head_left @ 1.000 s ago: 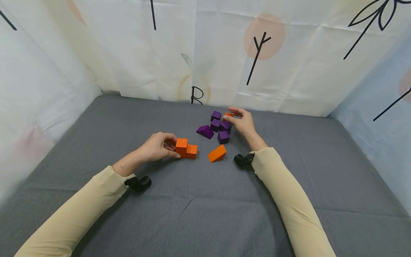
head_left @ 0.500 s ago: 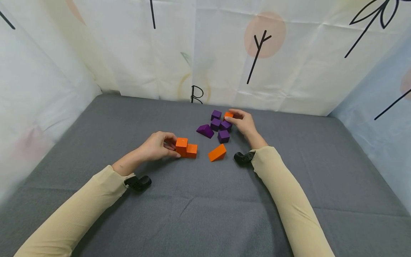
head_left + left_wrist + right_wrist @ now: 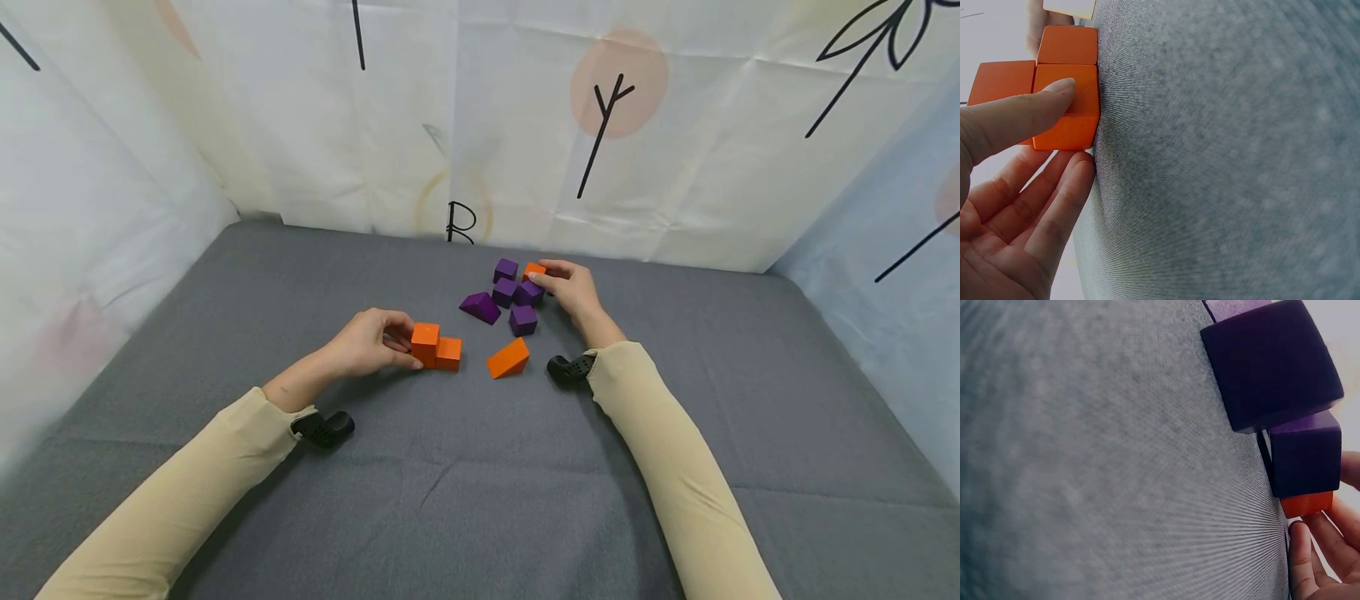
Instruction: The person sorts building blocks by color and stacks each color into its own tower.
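In the head view my left hand [image 3: 371,342] is at the left side of an orange stack [image 3: 424,344], with an orange block [image 3: 449,355] against the stack's right side. In the left wrist view the thumb lies across a lower orange block [image 3: 1082,128], and the other fingers are bent at its side. Further back, my right hand [image 3: 573,296] has its thumb and fingers around an orange block [image 3: 534,268] beside the purple blocks. The right wrist view shows fingers at that orange block [image 3: 1307,504], which is partly hidden behind a purple cube [image 3: 1305,459].
Several purple cubes [image 3: 522,320] are grouped near the right hand, with a purple wedge-like piece [image 3: 480,307] on their left. An orange wedge [image 3: 508,358] lies between the two hands. The grey cloth surface [image 3: 450,500] ends at a patterned curtain [image 3: 510,150].
The right hand's fingers have shifted slightly right and toward the near side, leaving more of the orange block visible. My left hand and its blocks stay as they were.
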A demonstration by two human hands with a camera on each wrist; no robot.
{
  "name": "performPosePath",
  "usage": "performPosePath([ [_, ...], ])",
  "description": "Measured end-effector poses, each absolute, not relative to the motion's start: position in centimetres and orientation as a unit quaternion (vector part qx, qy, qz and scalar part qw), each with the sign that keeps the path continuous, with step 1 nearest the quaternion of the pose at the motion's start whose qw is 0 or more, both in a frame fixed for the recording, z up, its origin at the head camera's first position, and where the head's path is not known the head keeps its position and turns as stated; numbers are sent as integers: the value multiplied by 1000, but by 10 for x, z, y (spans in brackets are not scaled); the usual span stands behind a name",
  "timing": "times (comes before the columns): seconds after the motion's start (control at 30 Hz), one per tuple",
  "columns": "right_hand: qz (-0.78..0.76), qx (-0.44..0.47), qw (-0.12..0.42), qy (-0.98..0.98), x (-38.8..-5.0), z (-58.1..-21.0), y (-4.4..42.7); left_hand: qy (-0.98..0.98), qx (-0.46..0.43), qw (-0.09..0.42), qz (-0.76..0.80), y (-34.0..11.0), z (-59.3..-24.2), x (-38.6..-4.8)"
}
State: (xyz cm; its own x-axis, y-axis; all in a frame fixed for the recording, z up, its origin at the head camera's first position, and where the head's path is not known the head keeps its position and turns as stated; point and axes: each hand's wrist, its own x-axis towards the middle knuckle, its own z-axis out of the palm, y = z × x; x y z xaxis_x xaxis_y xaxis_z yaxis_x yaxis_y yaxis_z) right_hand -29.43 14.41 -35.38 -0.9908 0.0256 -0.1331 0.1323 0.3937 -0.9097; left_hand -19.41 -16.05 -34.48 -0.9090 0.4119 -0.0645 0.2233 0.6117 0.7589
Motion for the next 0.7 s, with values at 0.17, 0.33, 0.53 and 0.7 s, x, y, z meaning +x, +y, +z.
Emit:
performPosePath([
  [0.17,-551,49,54,831,-294,-352,142,891,179,116,401,-160,-345,-194],
  [0.33,-548,55,46,833,-296,-351,138,890,180,116,402,-160,-345,-193],
  [0.53,-548,62,30,834,-297,-352,137,888,184,117,405,-161,-346,-193],
  [0.7,-551,63,8,832,-297,-352,137,888,187,114,405,-161,-346,-193],
])
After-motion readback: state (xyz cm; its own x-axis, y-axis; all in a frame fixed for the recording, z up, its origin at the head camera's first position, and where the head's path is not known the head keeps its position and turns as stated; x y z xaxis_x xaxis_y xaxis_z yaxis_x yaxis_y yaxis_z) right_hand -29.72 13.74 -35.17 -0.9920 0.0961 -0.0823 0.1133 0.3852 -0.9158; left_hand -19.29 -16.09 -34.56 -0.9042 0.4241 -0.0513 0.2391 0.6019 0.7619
